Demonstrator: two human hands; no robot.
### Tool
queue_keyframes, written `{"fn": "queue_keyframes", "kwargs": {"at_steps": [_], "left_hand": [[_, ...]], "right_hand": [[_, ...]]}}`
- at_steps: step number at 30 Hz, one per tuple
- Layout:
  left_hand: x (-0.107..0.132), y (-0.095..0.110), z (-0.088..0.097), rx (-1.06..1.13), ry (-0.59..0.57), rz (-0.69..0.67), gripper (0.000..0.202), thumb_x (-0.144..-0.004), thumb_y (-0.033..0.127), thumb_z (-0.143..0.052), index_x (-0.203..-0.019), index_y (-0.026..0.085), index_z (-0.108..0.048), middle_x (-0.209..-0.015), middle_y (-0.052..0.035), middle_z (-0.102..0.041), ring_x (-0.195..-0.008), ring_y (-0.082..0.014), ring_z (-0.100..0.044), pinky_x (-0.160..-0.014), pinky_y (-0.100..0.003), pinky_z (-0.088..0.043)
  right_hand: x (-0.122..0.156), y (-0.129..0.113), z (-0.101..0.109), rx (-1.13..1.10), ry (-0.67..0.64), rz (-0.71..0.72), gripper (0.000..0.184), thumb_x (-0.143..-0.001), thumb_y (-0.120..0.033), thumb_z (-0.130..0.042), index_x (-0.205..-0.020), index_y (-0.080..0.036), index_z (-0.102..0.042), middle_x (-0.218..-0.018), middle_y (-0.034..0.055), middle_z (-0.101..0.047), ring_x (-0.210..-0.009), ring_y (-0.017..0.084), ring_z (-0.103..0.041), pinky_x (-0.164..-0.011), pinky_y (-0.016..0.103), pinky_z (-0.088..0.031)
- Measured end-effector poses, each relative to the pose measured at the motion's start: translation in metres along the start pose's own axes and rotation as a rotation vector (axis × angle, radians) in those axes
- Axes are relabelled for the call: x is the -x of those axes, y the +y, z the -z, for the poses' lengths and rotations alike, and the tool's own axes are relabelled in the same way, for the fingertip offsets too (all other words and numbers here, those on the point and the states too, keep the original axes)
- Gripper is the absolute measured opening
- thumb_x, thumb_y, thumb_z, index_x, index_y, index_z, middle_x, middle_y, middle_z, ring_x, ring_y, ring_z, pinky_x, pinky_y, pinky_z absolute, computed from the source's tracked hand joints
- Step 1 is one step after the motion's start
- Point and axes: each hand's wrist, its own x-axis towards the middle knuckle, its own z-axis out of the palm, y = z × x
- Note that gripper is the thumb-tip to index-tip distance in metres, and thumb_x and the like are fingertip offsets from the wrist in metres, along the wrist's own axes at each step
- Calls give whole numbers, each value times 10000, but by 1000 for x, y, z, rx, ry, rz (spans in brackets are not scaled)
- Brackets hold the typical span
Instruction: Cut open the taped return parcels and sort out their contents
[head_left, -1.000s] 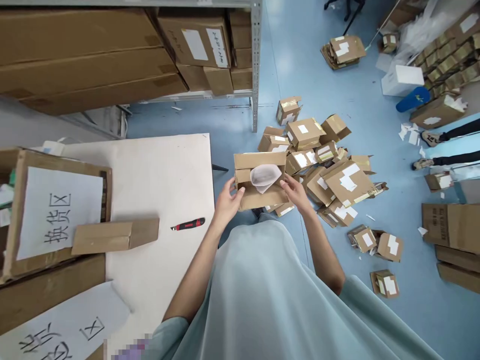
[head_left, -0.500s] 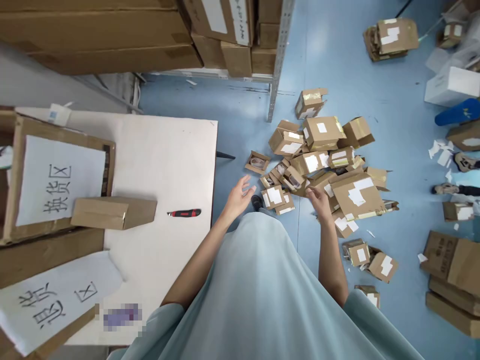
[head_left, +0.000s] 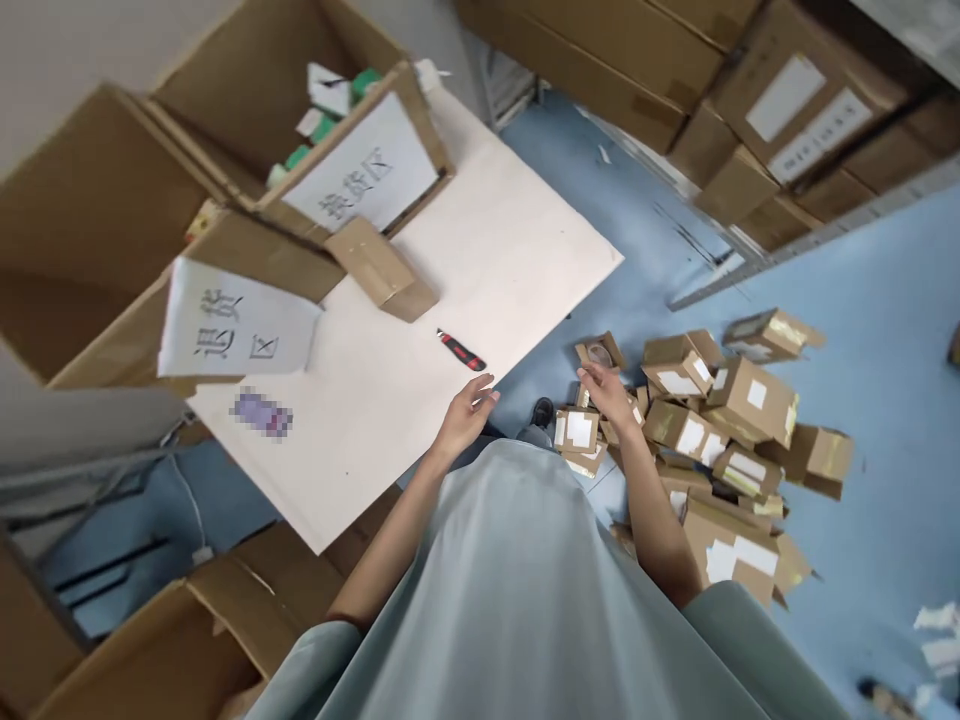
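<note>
My left hand (head_left: 466, 415) hovers by the edge of the white table (head_left: 525, 230), fingers apart and nothing in it. Just beyond its fingertips lies a red and black utility knife (head_left: 461, 350) on the tabletop. My right hand (head_left: 606, 392) is held out over the floor to the right of the table, fingers loosely spread and holding nothing. Below it, on the floor, is a heap of opened cardboard boxes (head_left: 750, 400). A closed, long cardboard box (head_left: 382, 270) rests on the table against a larger labelled carton.
Two big open cartons stand at the left, one with a paper sign (head_left: 236, 325), the other with a second sign (head_left: 367, 165) and green and white packages (head_left: 322, 125) inside. A shelf of boxes (head_left: 795, 110) is at upper right. Another open carton (head_left: 150, 660) sits lower left.
My view has turned left, so the table and cartons now lie more in front of me. My left hand is now near the utility knife; both hands stay empty.
</note>
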Motion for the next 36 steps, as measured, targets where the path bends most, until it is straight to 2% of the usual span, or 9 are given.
{"fn": "queue_keyframes", "kwargs": {"at_steps": [4, 11, 14, 16, 20, 23, 27, 31, 36], "left_hand": [[18, -21, 54, 75, 201, 44, 647, -966, 603, -732, -1471, 199, -704, -1670, -198, -665, -1435, -370, -721, -1222, -538, -589], [49, -67, 136, 272, 442, 73, 643, -913, 566, -752, -1431, 187, -716, -1639, -190, -696, -1490, -382, -687, -1263, -546, -559], [60, -85, 163, 334, 471, 88, 640, -918, 550, -753, -1444, 189, -707, -1655, -193, -682, -1522, -383, -668, -1287, -556, -536], [65, -96, 181, 364, 473, 87, 654, -918, 550, -750, -1456, 181, -698, -1668, -206, -668, -1514, -385, -678, -1299, -561, -525], [67, -113, 217, 392, 467, 65, 664, -921, 549, -751, -1471, 181, -689, -1673, -216, -659, -1486, -388, -705, -1306, -571, -519], [67, -124, 241, 393, 459, 48, 641, -945, 539, -746, -1485, 197, -689, -1680, -198, -658, -1498, -379, -698, -1310, -558, -519], [64, -143, 264, 396, 439, 34, 591, -982, 515, -735, -1495, 223, -691, -1689, -166, -659, -1529, -362, -674, -1306, -538, -529], [48, -165, 270, 410, 448, 83, 622, -972, 465, -749, -1526, 198, -658, -1680, -205, -653, -1480, -361, -705, -1279, -536, -551], [24, -193, 264, 420, 535, 216, 1054, -781, 312, -897, -1723, 168, -446, -1822, -289, -433, -1522, -422, -648, -1237, -576, -567]], "right_hand": [[-56, -52, -69, 96, -191, 112, 562, -995, -678, -705, -1314, -227, -805, -1315, 157, -865, -1254, 343, -822, -1192, 531, -610], [-112, -150, -225, 182, -437, 204, 534, -1050, -619, -693, -1387, -210, -752, -1265, 133, -855, -1130, 275, -836, -1103, 455, -642], [-131, -191, -286, 343, -314, 289, 638, -1024, -646, -742, -1461, -183, -700, -1409, 191, -788, -1318, 333, -760, -1189, 492, -592], [-143, -215, -321, 508, -172, 361, 770, -961, -633, -824, -1529, -149, -639, -1594, 257, -656, -1532, 409, -594, -1295, 563, -501], [-160, -242, -375, 719, -27, 230, 999, -830, -498, -956, -1620, -120, -476, -1767, 327, -403, -1675, 476, -362, -1343, 677, -417], [-161, -243, -396, 770, 30, 160, 928, -818, -360, -930, -1570, -107, -447, -1680, 343, -448, -1608, 470, -417, -1290, 681, -473], [-146, -226, -401, 801, 11, 313, 859, -793, -240, -865, -1532, -100, -450, -1599, 303, -501, -1544, 439, -458, -1320, 620, -461], [-113, -199, -389, 882, -211, 509, 947, -811, -236, -830, -1639, -93, -393, -1663, 293, -483, -1597, 426, -430, -1353, 619, -443], [-70, -158, -356, 934, -574, 745, 1103, -828, -260, -849, -1780, -106, -315, -1845, 294, -343, -1757, 437, -291, -1438, 635, -334]]}}
